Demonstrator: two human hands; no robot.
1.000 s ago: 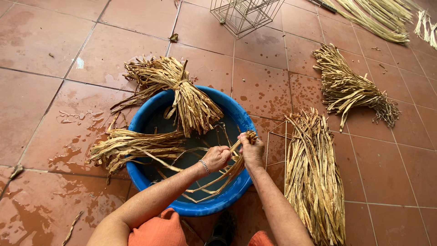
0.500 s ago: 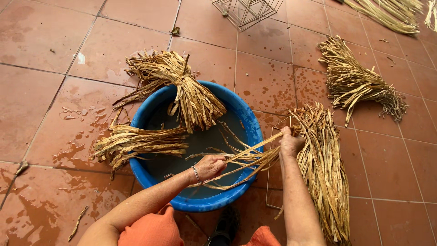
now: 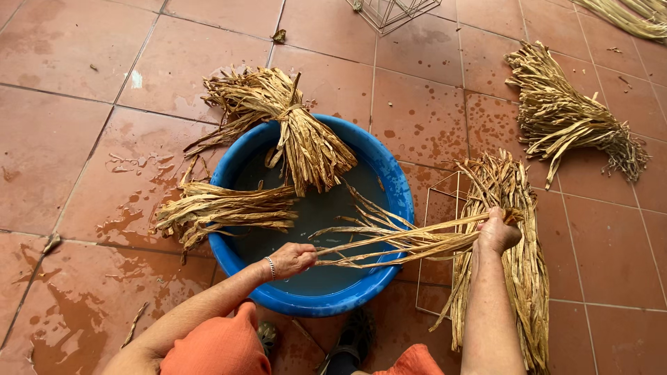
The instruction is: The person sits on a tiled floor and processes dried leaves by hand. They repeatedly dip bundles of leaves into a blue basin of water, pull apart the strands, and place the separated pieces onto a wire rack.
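Both hands grip wet strands stretched over blue basin. Left hand closed on near-left end above water; right hand fisted on right end, over bundle on floor.

Two bundles on basin rim; flat pile right of basin.

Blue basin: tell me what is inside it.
The blue basin holds dark water, with two tied bundles of dried leaves resting over its rim. The bottom cannot be seen beneath the water.
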